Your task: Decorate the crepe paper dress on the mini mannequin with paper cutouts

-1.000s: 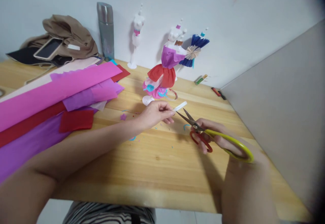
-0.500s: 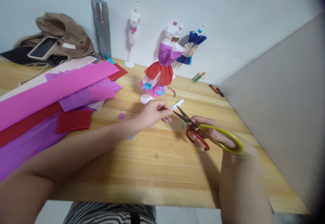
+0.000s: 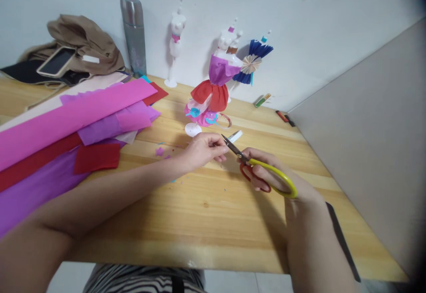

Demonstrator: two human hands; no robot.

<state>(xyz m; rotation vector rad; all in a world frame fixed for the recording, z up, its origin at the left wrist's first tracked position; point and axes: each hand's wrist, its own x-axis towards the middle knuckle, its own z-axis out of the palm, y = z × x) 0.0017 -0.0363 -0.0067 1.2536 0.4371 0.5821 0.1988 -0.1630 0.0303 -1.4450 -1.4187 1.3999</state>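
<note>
My right hand (image 3: pixel 259 169) grips a pair of scissors (image 3: pixel 271 175) with one yellow and one red handle loop. Their dark blades are nearly closed and lie right at the fingertips of my left hand (image 3: pixel 209 148). Thumb and fingers of that left hand are pinched together; whatever is between them is too small to make out. Just behind the blades is a white band-like piece (image 3: pixel 236 136), partly covered by them. Beyond my hands stands a small white dress form (image 3: pixel 227 42) wearing a purple top (image 3: pixel 221 69) and a red skirt (image 3: pixel 218 97).
Pink, purple and red paper sheets (image 3: pixel 100 102) cover the left side. Behind them are a brown bag (image 3: pixel 83 40), a phone (image 3: pixel 57 61) and a grey flask (image 3: pixel 134 40). A bare form (image 3: pixel 175 49) and one in blue pleats (image 3: pixel 254 62) stand by the wall. Paper scraps (image 3: pixel 159 151) lie about.
The scissors have moved left, up to my left fingertips, and their blades have gone from spread to nearly closed. My left hand has hardly moved.
</note>
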